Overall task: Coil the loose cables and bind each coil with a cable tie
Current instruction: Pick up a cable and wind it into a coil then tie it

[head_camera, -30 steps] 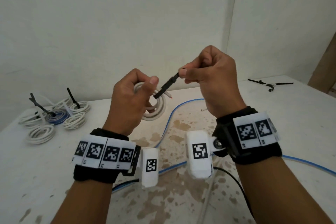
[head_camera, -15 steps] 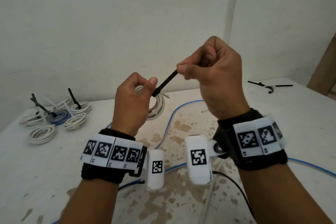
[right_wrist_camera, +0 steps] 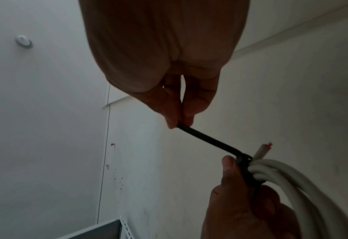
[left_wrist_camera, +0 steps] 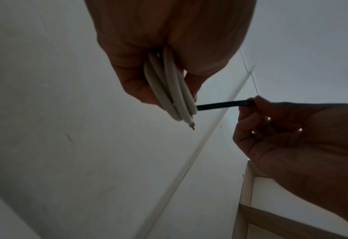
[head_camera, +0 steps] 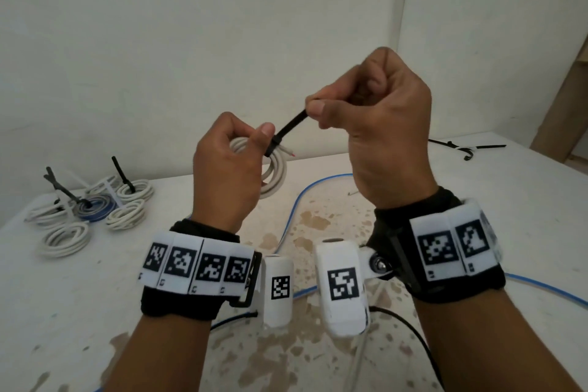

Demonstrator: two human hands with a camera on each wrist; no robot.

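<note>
Head view | my left hand clenched round the coil, thumb at the tie head | right hand pinching the tie tail, taut between my fingertips | coil looks light, springy; tie thin, likely slick: grip tail near head.

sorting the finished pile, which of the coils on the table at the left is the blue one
The blue coil is the one in the middle of the pile, ringed by white coils on all sides; a black cable tie sticks up from it.
</note>
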